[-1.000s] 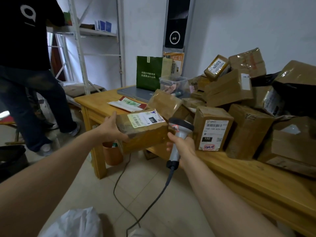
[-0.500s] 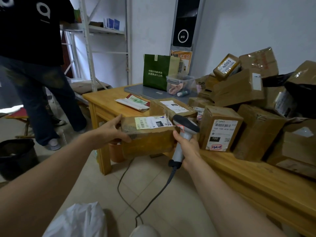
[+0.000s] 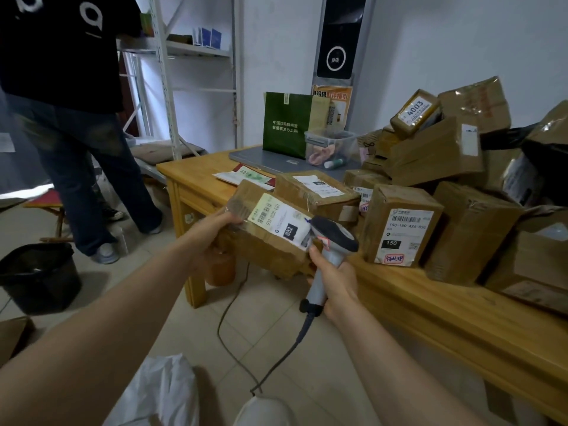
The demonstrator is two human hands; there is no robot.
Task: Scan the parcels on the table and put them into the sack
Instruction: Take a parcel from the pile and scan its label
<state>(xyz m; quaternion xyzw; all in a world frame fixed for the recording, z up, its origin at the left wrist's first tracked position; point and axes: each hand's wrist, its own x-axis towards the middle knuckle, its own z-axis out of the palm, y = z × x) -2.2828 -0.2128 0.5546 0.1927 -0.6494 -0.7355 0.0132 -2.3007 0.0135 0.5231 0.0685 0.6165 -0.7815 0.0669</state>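
The left hand grips the glossy, taped cardboard parcel at its 9 o'clock end, just off the wooden bench. At its 3 o'clock, the right hand clasps a grey plastic barcode scanner.

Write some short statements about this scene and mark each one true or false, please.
1. The left hand holds a brown parcel whose white label faces up. True.
2. The right hand holds nothing. False: it grips a grey scanner, and the scanner's head is right at the label.
3. The parcel lies inside the white sack. False: the parcel is held in the air beside the table, and the sack is low down near the floor.
4. A box marked 150 stands on the table. True.
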